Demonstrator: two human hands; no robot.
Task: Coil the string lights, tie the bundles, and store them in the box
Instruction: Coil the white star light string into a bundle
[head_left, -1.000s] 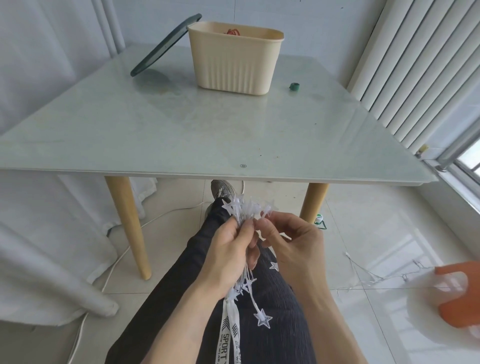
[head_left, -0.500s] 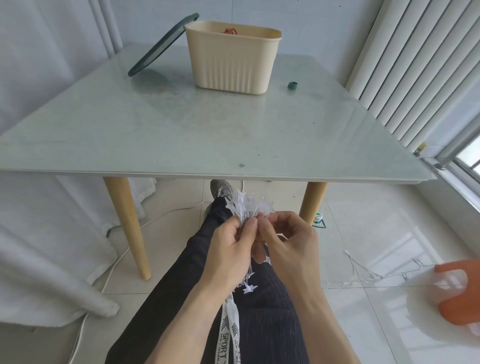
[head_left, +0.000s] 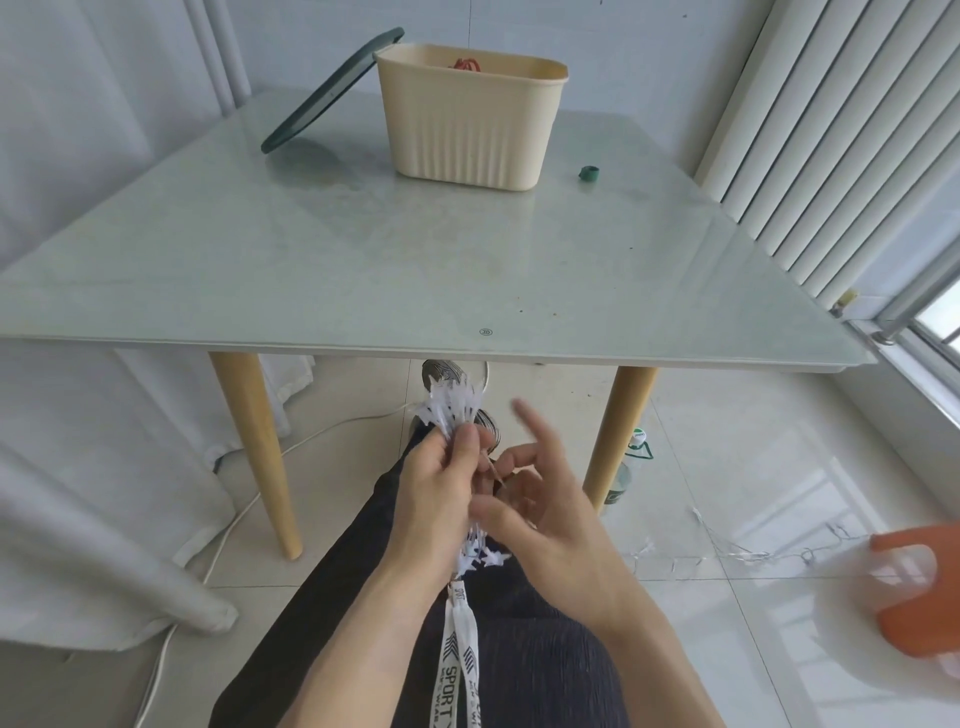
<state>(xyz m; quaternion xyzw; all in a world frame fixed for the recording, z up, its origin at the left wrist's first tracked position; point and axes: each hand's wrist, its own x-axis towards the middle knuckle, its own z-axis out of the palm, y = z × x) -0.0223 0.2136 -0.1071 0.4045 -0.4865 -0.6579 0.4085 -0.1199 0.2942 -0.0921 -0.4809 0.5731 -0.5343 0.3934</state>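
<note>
String lights, a white bundle of star bulbs, sit low over my lap, just near of the desk edge. My left hand has its grip curled round the bundle's middle, stars poking out above and below. My right hand is just beside it, fingers spread and loose, holding nothing I can see. Far on the desk stands the beige box, its dark lid leaning against its left side.
</note>
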